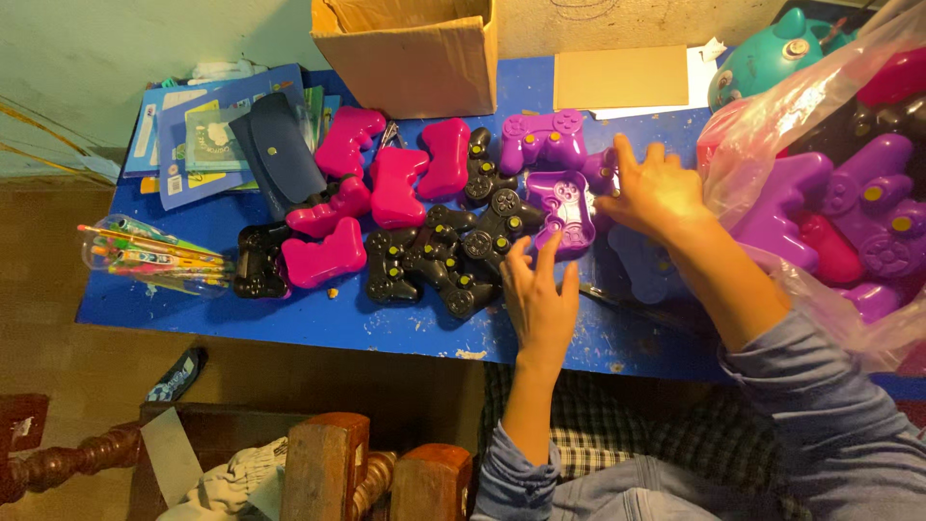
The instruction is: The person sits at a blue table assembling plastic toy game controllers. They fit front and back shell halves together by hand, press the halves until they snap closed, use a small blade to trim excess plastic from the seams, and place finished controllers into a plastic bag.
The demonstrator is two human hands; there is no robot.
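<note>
Toy game controllers in pink (395, 188), black (439, 256) and purple (545, 138) lie in a cluster on a blue table (318, 323). My left hand (540, 299) hovers with fingers spread just below a purple controller half (567, 210), its fingertips touching or almost touching that piece. My right hand (656, 188) rests fingers-down on the table beside the same purple half, next to another purple piece (603, 169). Neither hand grips anything.
A clear plastic bag (839, 193) full of purple, pink and black controllers sits at the right. An open cardboard box (410, 53) stands at the back. Booklets and a dark pouch (275, 150) lie at the left, with a pack of pencils (145, 256). A teal toy (767, 58) is behind.
</note>
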